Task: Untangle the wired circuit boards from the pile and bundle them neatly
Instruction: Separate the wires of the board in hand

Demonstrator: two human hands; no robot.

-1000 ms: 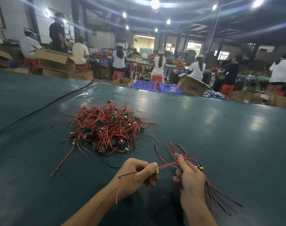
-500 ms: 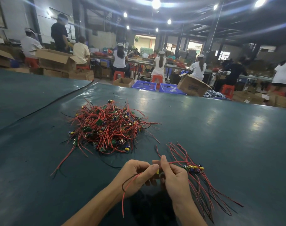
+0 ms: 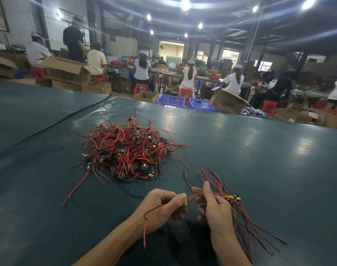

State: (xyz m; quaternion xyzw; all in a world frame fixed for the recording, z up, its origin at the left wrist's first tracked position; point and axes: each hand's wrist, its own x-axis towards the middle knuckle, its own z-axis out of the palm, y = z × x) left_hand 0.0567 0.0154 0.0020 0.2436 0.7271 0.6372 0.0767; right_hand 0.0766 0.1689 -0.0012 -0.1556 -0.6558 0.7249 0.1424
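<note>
wired circuit boards (image 3: 129, 150) lie heaped on the green table (image 3: 259, 160), red leads tangled; blue crates (image 3: 170, 100) behind it, contents unclear. left hand (image 3: 163, 206) pinches one board (image 3: 185, 202), right hand (image 3: 215, 210) grips a bundle (image 3: 233, 199) of them.

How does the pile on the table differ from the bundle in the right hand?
The pile is a tangle with wires pointing every way; the bundle has its wires running roughly alongside one another. The pile holds far more boards than the bundle. The pile lies untouched on the table; the bundle is held in the right hand. Both are small circuit boards with red and black wires.
</note>
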